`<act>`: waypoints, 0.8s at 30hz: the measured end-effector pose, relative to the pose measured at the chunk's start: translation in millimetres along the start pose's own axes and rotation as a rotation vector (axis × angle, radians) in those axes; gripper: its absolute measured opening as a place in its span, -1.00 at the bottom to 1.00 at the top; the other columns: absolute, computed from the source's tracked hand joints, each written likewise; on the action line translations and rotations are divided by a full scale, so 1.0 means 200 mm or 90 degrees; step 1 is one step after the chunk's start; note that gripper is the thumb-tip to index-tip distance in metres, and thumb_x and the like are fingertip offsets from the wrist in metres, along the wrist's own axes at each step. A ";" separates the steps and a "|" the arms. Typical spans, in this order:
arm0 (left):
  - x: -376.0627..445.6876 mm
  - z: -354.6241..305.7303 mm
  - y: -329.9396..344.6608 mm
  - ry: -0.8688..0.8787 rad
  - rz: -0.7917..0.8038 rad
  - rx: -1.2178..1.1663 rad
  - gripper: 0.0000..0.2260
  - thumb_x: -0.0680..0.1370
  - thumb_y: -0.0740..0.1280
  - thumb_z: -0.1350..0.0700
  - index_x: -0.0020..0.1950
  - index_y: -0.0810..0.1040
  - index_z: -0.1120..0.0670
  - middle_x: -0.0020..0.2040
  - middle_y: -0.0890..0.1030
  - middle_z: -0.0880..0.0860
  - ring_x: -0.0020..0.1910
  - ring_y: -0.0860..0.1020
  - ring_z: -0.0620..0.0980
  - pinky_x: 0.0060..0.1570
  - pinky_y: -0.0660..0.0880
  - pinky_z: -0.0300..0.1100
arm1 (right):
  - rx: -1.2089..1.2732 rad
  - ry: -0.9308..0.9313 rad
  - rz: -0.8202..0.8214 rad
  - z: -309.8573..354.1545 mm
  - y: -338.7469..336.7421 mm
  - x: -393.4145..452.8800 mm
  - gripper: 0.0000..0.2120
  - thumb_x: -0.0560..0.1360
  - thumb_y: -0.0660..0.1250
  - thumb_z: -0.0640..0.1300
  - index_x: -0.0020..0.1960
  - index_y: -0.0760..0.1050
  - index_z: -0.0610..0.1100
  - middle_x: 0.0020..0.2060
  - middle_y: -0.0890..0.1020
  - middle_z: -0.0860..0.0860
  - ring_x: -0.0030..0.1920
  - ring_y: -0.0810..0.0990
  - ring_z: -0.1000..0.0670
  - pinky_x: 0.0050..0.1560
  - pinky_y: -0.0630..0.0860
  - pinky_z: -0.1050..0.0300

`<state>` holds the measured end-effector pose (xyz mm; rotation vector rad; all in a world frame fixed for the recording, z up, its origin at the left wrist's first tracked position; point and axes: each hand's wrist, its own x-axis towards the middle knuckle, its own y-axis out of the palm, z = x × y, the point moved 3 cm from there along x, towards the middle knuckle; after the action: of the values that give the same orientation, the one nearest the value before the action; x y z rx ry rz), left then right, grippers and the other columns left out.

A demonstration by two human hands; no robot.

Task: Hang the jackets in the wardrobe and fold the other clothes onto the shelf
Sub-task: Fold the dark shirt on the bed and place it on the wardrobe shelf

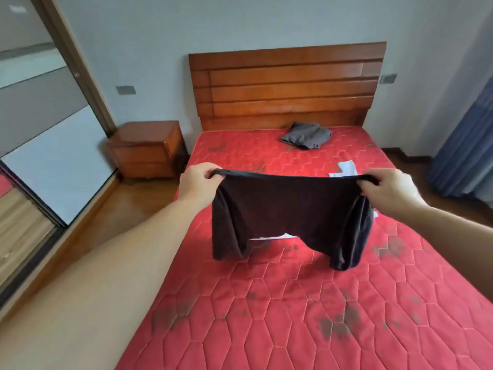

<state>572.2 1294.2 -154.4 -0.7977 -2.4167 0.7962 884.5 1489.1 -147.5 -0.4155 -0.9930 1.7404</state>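
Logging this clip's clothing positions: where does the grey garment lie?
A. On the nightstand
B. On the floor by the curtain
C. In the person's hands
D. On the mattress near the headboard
D: the grey garment lies crumpled on the red mattress just below the wooden headboard, while the left hand and right hand hold up a black garment.

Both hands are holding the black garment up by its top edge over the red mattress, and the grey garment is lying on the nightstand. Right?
Not quite. In the head view the grey garment lies on the red mattress near the headboard, not on the nightstand.
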 end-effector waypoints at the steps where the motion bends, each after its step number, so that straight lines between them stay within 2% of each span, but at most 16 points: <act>1: 0.02 -0.06 -0.05 0.013 -0.010 0.000 -0.87 0.53 0.35 0.18 0.00 0.69 0.05 -0.05 0.69 0.01 -0.03 0.62 0.04 0.05 0.53 -0.10 | 0.015 -0.008 -0.021 0.06 -0.06 0.02 -0.85 0.49 0.28 -0.17 -0.14 0.63 -0.11 -0.31 0.64 -0.02 -0.21 0.57 -0.10 -0.23 0.37 0.12; 3: 0.08 -0.16 -0.15 0.003 -0.023 -0.013 -0.83 0.56 0.28 0.21 0.00 0.65 0.03 -0.04 0.68 0.03 -0.14 0.64 0.07 -0.08 0.59 -0.08 | 0.036 -0.009 -0.025 0.16 -0.18 0.05 -0.83 0.48 0.26 -0.17 -0.16 0.63 -0.13 -0.41 0.65 -0.03 -0.28 0.64 -0.05 -0.29 0.44 0.15; 5: 0.11 -0.24 -0.22 -0.070 -0.001 -0.051 -0.83 0.60 0.24 0.23 0.02 0.59 0.02 -0.03 0.65 0.07 -0.31 0.65 0.06 -0.32 0.58 -0.15 | 0.025 0.007 0.018 0.24 -0.26 0.09 -0.82 0.47 0.26 -0.18 -0.18 0.63 -0.12 -0.52 0.63 -0.04 -0.40 0.65 0.00 -0.31 0.49 0.19; 6: 0.11 -0.27 -0.24 -0.123 0.030 -0.084 -0.85 0.61 0.24 0.23 0.06 0.56 0.03 -0.01 0.63 0.10 -0.33 0.66 0.06 -0.35 0.60 -0.15 | 0.007 0.018 0.053 0.27 -0.28 0.11 -0.84 0.47 0.28 -0.18 -0.18 0.63 -0.13 -0.54 0.62 -0.04 -0.45 0.64 -0.02 -0.33 0.48 0.20; 8: 0.10 -0.29 -0.25 -0.202 0.132 -0.130 -0.83 0.63 0.24 0.24 0.18 0.51 0.07 0.05 0.60 0.14 -0.24 0.69 0.11 -0.24 0.64 -0.10 | -0.035 0.070 0.162 0.26 -0.30 0.15 -0.89 0.48 0.33 -0.19 -0.13 0.60 -0.21 -0.52 0.60 -0.10 -0.53 0.56 -0.06 -0.46 0.35 0.24; 11: 0.06 -0.19 -0.21 -0.229 0.322 -0.014 -0.79 0.60 0.27 0.27 0.22 0.51 0.13 -0.01 0.64 0.18 -0.15 0.68 0.13 -0.07 0.62 -0.05 | -0.132 0.182 0.386 0.16 -0.24 0.13 -0.84 0.47 0.37 -0.21 -0.05 0.52 -0.31 -0.37 0.56 -0.19 -0.55 0.45 -0.04 -0.54 0.19 0.31; 13: -0.02 -0.06 -0.12 -0.250 0.489 0.104 -0.84 0.59 0.29 0.26 0.15 0.55 0.14 -0.16 0.66 0.12 -0.27 0.68 0.05 -0.10 0.60 -0.10 | -0.200 0.246 0.520 0.04 -0.13 0.06 -0.86 0.49 0.37 -0.21 -0.02 0.48 -0.28 -0.27 0.56 -0.17 -0.52 0.52 -0.03 -0.58 0.22 0.34; 15: -0.11 0.07 0.00 -0.291 0.611 0.162 -0.87 0.60 0.29 0.24 0.12 0.57 0.14 -0.20 0.66 0.08 -0.31 0.67 0.00 -0.17 0.58 -0.16 | -0.214 0.299 0.589 -0.08 0.03 -0.02 -0.88 0.51 0.35 -0.23 -0.01 0.47 -0.27 -0.27 0.59 -0.15 -0.48 0.60 -0.04 -0.60 0.36 0.30; 16: -0.13 0.12 0.07 -0.297 0.605 0.179 -0.87 0.60 0.28 0.24 0.12 0.58 0.15 -0.16 0.66 0.09 -0.27 0.66 0.01 -0.19 0.58 -0.16 | -0.194 0.314 0.584 -0.13 0.11 -0.04 -0.89 0.52 0.33 -0.25 0.00 0.48 -0.30 -0.28 0.62 -0.18 -0.43 0.63 -0.07 -0.57 0.46 0.25; 17: -0.13 0.17 0.13 -0.274 0.548 0.204 -0.87 0.59 0.29 0.23 0.10 0.59 0.16 -0.12 0.65 0.11 -0.20 0.66 0.05 -0.18 0.57 -0.16 | -0.174 0.309 0.545 -0.17 0.20 -0.03 -0.89 0.51 0.31 -0.27 0.00 0.50 -0.31 -0.26 0.65 -0.21 -0.38 0.66 -0.11 -0.50 0.55 0.17; 19: -0.08 0.24 0.24 -0.186 0.343 0.252 -0.84 0.58 0.26 0.21 0.08 0.61 0.17 -0.02 0.64 0.14 -0.04 0.61 0.13 -0.13 0.49 -0.13 | -0.155 0.229 0.373 -0.20 0.35 0.02 -0.88 0.48 0.27 -0.29 -0.05 0.55 -0.31 -0.18 0.67 -0.25 -0.25 0.67 -0.19 -0.26 0.64 0.01; 21: 0.00 0.23 0.30 -0.146 0.170 0.186 -0.79 0.59 0.21 0.21 0.15 0.59 0.14 0.13 0.61 0.16 0.09 0.54 0.18 -0.01 0.44 -0.11 | -0.148 0.123 0.186 -0.14 0.42 0.11 -0.82 0.48 0.24 -0.26 -0.08 0.60 -0.30 -0.16 0.66 -0.24 -0.16 0.61 -0.20 -0.15 0.55 0.05; 23: 0.12 0.15 0.31 -0.136 0.071 0.072 -0.73 0.59 0.18 0.21 0.25 0.54 0.12 0.25 0.56 0.15 0.22 0.49 0.16 0.14 0.38 -0.13 | -0.065 0.059 0.063 -0.03 0.40 0.22 -0.80 0.50 0.22 -0.25 -0.07 0.61 -0.29 -0.18 0.62 -0.22 -0.14 0.54 -0.17 -0.16 0.38 0.12; 24: 0.19 0.09 0.28 -0.131 0.027 0.028 -0.71 0.59 0.17 0.21 0.27 0.53 0.11 0.27 0.55 0.12 0.23 0.48 0.13 0.13 0.36 -0.18 | -0.010 0.042 0.015 0.03 0.36 0.28 -0.80 0.49 0.21 -0.25 -0.07 0.62 -0.27 -0.20 0.61 -0.20 -0.14 0.53 -0.14 -0.15 0.35 0.15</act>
<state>555.9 1350.0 -194.0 -0.7861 -2.5594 0.9882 813.1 1528.6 -190.1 -0.4926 -0.9583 1.7309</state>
